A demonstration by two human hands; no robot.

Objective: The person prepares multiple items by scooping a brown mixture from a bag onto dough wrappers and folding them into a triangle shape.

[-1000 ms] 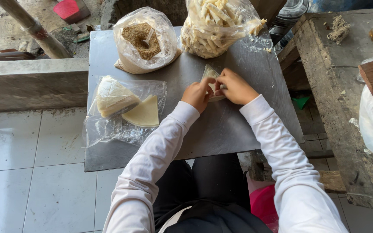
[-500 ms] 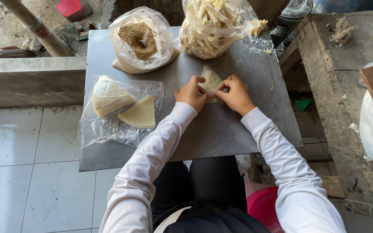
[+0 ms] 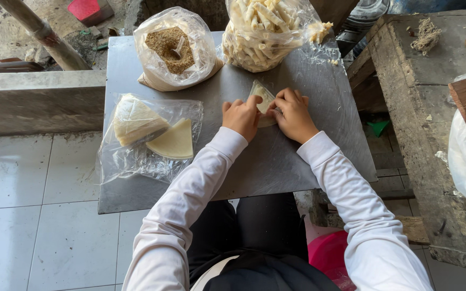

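Head view: While both hands pinch it, the wrapper (image 3: 264,100) lies mid-board (image 3: 297,161).
Left hand (image 3: 241,116): grasping the wrapper's 9 o'clock edge.
Right hand (image 3: 293,113): grasping its 3 o'clock edge.
Advice: fold evenly, press seams tight.
Rolls bag (image 3: 265,32): 12 o'clock.

Far on the worktop (image 3: 136,64) stood a crumb bag (image 3: 175,47) and a roll bag (image 3: 268,33); a red box (image 3: 88,9) lay far left.
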